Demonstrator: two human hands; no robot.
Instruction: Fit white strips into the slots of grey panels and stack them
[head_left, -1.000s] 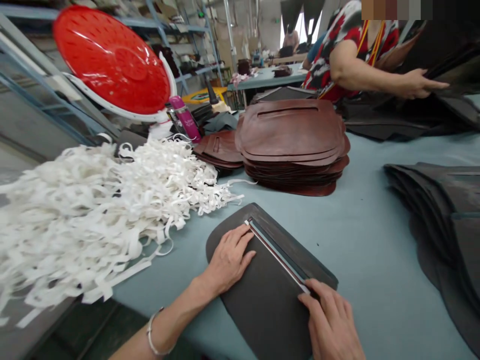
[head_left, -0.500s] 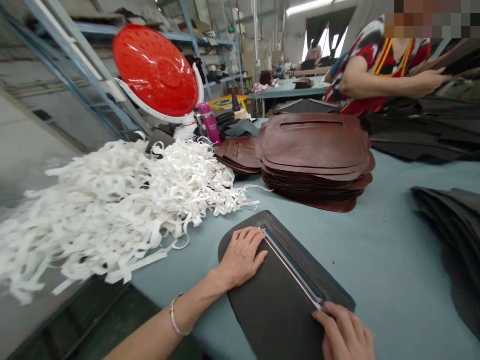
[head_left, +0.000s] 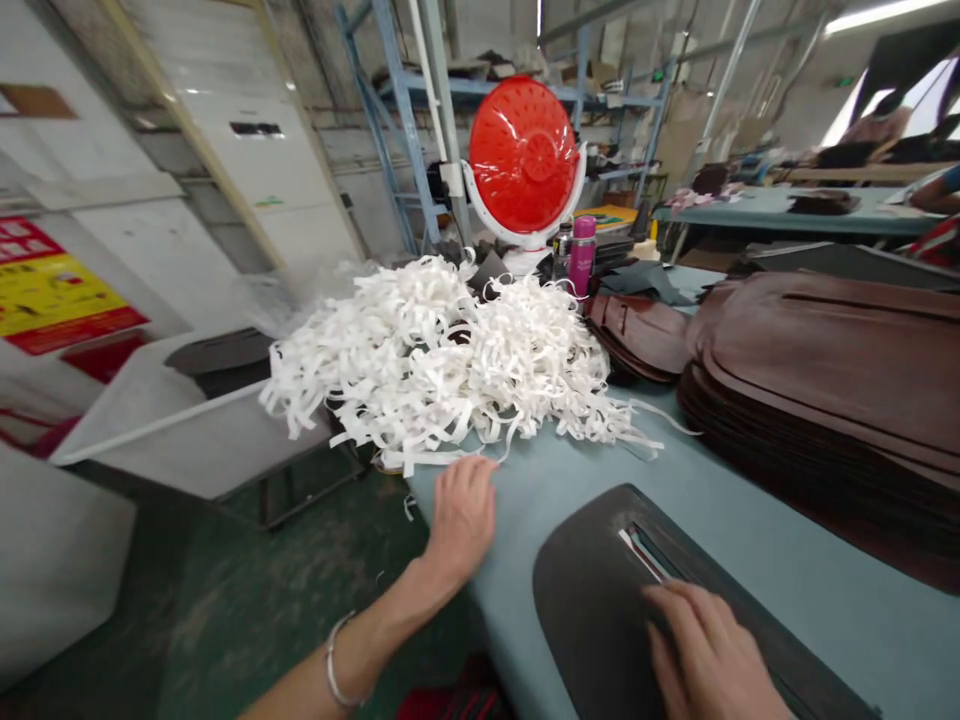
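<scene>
A black leather-like panel point(head_left: 592, 620) with a rounded end lies on the blue-green table. A long slot runs along it, with a white strip point(head_left: 641, 553) on its edge. My right hand point(head_left: 712, 650) rests on the panel beside the slot, fingers bent and loosely apart, gripping nothing that shows. My left hand point(head_left: 461, 515) is off the panel, over the table's near left edge. Its fingers reach forward, slightly bent, close to a heap of white strips point(head_left: 450, 370); the fingertips' undersides are hidden.
Stacked brown panels with slots point(head_left: 825, 350) stand at the right, beside smaller brown pieces point(head_left: 645, 335). Behind the heap are a red round heater point(head_left: 523, 155) and a pink bottle point(head_left: 582, 255). A white bin point(head_left: 217, 430) stands left of the table, across the green floor.
My left hand has left the panel and moved toward the white strips. My right hand is further up along the slot. The view has turned left.
</scene>
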